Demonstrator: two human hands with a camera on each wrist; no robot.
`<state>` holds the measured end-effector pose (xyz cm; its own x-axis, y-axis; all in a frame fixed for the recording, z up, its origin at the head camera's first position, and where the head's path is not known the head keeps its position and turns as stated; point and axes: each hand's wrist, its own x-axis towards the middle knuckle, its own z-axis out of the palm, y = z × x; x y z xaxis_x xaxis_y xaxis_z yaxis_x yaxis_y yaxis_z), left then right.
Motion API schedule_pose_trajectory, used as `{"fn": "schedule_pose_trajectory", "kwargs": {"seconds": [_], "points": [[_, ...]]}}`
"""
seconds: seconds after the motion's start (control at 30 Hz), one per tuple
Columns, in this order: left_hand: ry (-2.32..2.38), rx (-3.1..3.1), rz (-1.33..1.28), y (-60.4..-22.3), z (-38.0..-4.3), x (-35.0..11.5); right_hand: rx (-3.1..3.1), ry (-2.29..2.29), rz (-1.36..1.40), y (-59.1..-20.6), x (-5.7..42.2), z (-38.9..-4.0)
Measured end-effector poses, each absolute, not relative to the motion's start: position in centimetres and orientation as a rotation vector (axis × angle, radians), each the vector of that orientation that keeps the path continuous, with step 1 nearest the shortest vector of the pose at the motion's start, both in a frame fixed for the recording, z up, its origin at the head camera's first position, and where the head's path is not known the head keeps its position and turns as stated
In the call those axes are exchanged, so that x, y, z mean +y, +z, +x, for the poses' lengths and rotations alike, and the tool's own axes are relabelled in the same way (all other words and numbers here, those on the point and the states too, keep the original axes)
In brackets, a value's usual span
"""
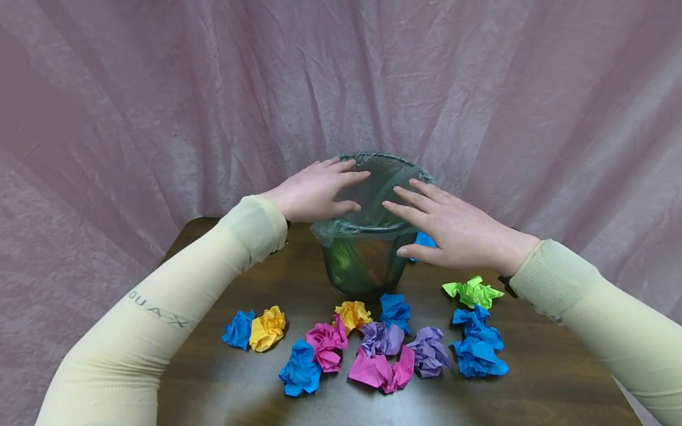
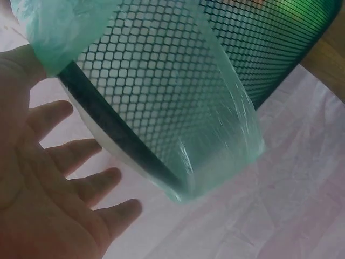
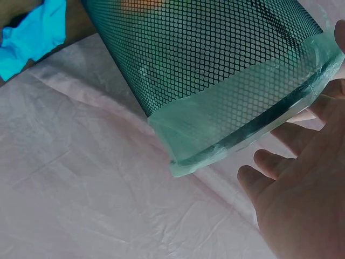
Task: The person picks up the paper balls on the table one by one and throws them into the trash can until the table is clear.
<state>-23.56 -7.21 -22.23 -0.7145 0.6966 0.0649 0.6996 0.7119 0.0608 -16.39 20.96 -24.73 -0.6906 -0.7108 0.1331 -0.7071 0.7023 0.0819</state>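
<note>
A round, dark mesh bin [image 1: 351, 281] with a translucent green plastic liner [image 2: 221, 156] folded over its rim is stood upright on the brown wooden surface [image 1: 549, 378], behind crumpled coloured paper balls [image 1: 382, 339]. Left hand [image 1: 314, 190] and right hand [image 1: 458, 232] are held at opposite rim sides, fingers spread, nothing gripped; contact can't be told. If the bin is to be moved, both sides should be grasped evenly, liner pinned.

Green mesh-patterned bin [image 1: 364, 260]; brown table [image 1: 298, 278]; pinkish curtain [image 1: 256, 89].
</note>
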Motion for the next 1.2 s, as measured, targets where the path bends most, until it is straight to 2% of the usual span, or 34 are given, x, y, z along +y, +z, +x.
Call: {"fn": "schedule_pose_trajectory", "kwargs": {"seconds": [0.6, 1.2], "points": [[-0.067, -2.764, -1.209, -22.5, -21.7, -8.0, -2.773, -0.005, 1.080, -24.2, 22.1, -15.8], [0.039, -2.509, -1.477, -23.1, -16.4, -4.4, -2.808, 0.149, 0.791, -25.0, 28.5, -13.4]]}}
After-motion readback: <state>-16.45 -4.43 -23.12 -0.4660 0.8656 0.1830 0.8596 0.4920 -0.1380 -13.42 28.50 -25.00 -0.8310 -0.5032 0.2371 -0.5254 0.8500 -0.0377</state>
